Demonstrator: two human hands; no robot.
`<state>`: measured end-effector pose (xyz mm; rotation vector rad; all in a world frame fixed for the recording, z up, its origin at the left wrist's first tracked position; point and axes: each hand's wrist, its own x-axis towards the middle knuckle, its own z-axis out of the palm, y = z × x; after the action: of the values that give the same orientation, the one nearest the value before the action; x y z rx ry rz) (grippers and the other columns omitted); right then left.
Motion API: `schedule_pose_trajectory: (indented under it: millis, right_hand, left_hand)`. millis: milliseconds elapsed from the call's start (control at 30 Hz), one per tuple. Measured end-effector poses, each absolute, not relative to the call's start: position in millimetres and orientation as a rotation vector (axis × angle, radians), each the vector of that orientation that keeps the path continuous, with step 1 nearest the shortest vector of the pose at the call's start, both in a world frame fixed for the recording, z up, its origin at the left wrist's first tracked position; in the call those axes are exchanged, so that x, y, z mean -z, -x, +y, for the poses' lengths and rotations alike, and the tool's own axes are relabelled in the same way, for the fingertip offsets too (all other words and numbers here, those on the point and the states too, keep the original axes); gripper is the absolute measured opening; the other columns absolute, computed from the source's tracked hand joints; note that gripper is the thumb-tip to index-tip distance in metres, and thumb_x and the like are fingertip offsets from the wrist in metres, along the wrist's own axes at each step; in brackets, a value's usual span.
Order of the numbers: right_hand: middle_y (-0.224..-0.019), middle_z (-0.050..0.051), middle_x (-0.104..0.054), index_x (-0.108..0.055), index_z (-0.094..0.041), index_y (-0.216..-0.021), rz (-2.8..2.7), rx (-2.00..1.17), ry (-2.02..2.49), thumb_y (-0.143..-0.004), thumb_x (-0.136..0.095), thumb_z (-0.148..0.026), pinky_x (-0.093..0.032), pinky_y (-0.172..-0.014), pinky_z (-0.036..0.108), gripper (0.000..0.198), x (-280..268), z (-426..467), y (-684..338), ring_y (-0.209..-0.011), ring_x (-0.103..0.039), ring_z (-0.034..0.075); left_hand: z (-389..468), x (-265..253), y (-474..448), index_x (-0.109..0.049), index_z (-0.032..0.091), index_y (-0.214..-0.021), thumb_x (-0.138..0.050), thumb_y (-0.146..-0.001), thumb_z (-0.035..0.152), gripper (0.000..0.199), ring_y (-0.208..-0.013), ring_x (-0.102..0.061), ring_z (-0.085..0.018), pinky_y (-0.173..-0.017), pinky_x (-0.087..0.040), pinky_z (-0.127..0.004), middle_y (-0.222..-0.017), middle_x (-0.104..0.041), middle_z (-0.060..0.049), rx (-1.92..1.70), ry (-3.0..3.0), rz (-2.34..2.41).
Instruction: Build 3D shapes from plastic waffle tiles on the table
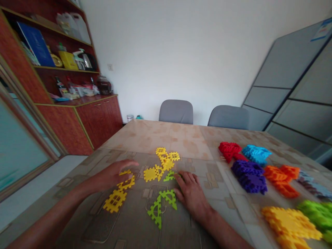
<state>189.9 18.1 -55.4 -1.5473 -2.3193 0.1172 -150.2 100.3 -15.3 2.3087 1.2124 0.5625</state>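
- Plastic jugs (81, 29) on shelf (55, 31); contents unclear.
- Left hand (119, 175): fingers parted over yellow frame (131, 182).
- Right hand (191, 192): fingers spread, ungripping, index tip at green triangle (169, 177).

Between my left hand (121, 171) and the joined yellow pieces (150, 174) I have only a narrow gap. Two loose yellow pieces (115, 200) lie at this hand, so a low pass there is blocked. A lane of bare table (137, 207) runs from them to the green triangles (158, 207). To the right of my right hand (192, 192), a wider strip is free until the purple stack (249, 178) and the yellow stack (290, 221). Beyond the joined pieces, the way is open up to the chairs (176, 111).
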Motion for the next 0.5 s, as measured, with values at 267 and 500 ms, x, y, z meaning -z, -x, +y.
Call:
schedule_pose_trajectory:
  millis: [267,500]
  right_hand:
    - [-0.127,0.009,-0.064,-0.059,-0.020,-0.127,-2.369,-0.187,1.256,-0.094,-0.057,-0.015,-0.038,-0.106,0.042,0.034,36,4,-167,-0.118,-0.054,0.024]
    - [-0.137,0.007,-0.059,-0.057,-0.026,-0.126,-2.735,-0.285,0.844,-0.094,-0.062,-0.038,-0.028,-0.116,0.045,0.034,46,-13,-135,-0.129,-0.048,0.023]
  left_hand:
    - [78,38,179,-0.061,0.025,-0.130,-0.059,-0.092,0.046,0.043,-0.123,-0.061,-0.028,-0.103,-0.048,-0.036,-0.135,-0.065,-0.007,-0.544,-2.212,1.244]
    - [68,42,149,-0.063,0.025,-0.122,-0.059,-0.084,0.028,0.038,-0.096,-0.067,-0.021,-0.081,-0.054,-0.028,-0.124,-0.068,-0.004,-0.595,-2.183,1.303]
